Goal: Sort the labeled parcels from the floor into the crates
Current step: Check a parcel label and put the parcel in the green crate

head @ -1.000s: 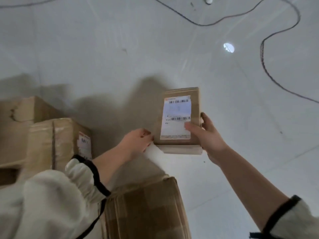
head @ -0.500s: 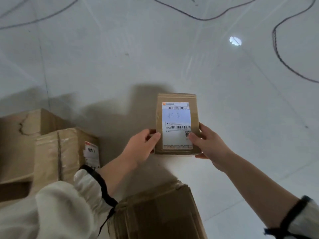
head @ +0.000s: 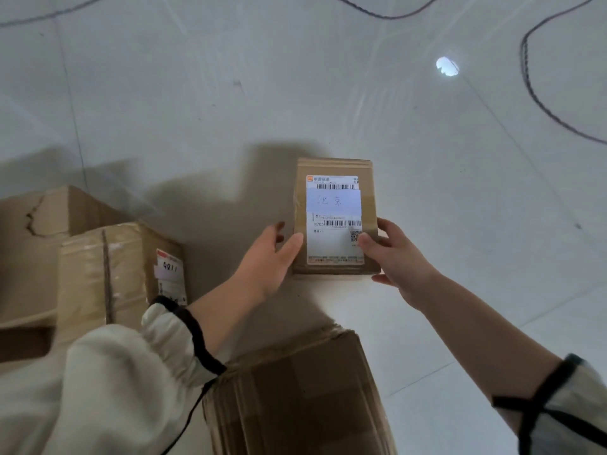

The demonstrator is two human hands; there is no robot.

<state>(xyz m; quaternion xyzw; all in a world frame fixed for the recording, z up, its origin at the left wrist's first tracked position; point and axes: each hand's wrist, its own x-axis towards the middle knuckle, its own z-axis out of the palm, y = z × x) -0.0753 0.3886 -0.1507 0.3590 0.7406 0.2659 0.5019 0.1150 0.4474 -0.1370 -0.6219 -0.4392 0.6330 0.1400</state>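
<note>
A small flat cardboard parcel is held above the pale floor, its white shipping label with barcodes and a handwritten slip facing me. My left hand grips its lower left edge, thumb on the front. My right hand grips the lower right edge, thumb on the label's corner. No crates are in view.
On the floor at the left stands a taped cardboard box with a small label, against a larger torn box. Another brown box lies just below my arms. Dark cables snake over the floor at the top and right.
The parcel has tipped up so its label faces me squarely, and my left hand has come onto its left edge. Both hands now hold it closer to me.
</note>
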